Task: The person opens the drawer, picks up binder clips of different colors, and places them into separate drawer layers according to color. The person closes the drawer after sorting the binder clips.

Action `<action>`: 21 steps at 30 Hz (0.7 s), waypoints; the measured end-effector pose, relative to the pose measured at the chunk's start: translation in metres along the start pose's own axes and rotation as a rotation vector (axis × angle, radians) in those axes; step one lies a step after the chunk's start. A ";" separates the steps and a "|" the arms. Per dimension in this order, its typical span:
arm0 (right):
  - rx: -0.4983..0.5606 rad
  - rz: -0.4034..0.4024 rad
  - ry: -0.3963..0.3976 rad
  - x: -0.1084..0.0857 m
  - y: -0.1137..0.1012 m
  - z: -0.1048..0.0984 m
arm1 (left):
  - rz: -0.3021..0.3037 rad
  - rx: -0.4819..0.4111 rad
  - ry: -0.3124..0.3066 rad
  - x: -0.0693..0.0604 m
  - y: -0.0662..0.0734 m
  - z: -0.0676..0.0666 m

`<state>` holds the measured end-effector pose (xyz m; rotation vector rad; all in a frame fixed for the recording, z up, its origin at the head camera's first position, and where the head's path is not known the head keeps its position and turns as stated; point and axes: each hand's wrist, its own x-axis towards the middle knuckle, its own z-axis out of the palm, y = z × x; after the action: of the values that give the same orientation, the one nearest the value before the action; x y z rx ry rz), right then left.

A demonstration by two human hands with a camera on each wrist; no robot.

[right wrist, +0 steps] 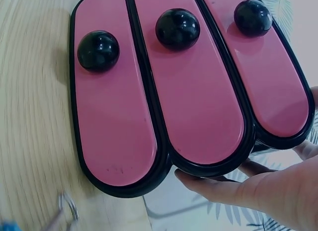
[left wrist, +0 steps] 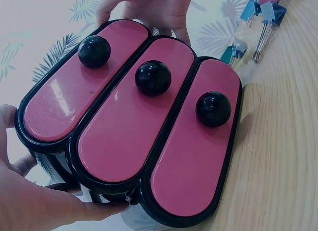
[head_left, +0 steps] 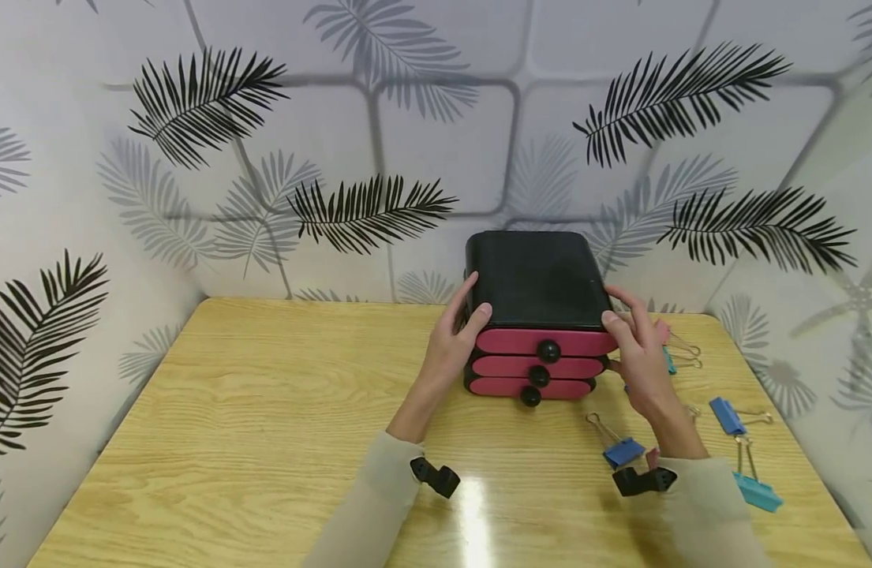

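Far left: wood-grain table [head_left: 265,410], pale wall [head_left: 443,150] with dark and grey leaf prints behind it. Next, my left sleeve [head_left: 382,489], light-coloured, black wrist mount [head_left: 446,482] at the cuff. My left hand [head_left: 450,339] is clamped on the left side of the drawer box [head_left: 538,280]: thumb at the top front corner, fingers spread back along the side. Box sits right of centre at the back of the table, near the wall, upright, black shell, glossy top. Can't tell if its base bears fully on the wood. Three pink drawer fronts [head_left: 538,367] stacked one over another, one round black knob each, all look closed. Just right of the box's front, nearer me: a blue binder clip [head_left: 623,452], wire handles pointing back toward the box. My right hand [head_left: 641,359] is clamped on the box's right side, mirror of the left, thumb at the top front corner. Beside and behind it, pink and teal clips [head_left: 670,360] partly hidden, count unclear. Further right, another blue clip [head_left: 727,416], handles pointing right. Last, nearer me, a teal clip [head_left: 758,492], handles pointing back, close to that blue one.
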<state>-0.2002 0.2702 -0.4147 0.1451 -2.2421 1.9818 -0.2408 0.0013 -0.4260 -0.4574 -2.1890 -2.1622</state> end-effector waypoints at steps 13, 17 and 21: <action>-0.058 -0.062 0.016 0.007 -0.002 0.040 | 0.003 -0.013 0.034 -0.004 0.000 -0.033; -0.064 -0.091 0.022 0.009 -0.001 0.053 | 0.002 -0.026 0.033 -0.007 -0.001 -0.047; -0.060 -0.091 0.019 0.008 0.000 0.066 | -0.003 -0.019 0.025 -0.012 0.000 -0.061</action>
<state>-0.2109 0.2051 -0.4212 0.2156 -2.2381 1.8609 -0.2405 -0.0608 -0.4269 -0.4258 -2.1598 -2.1797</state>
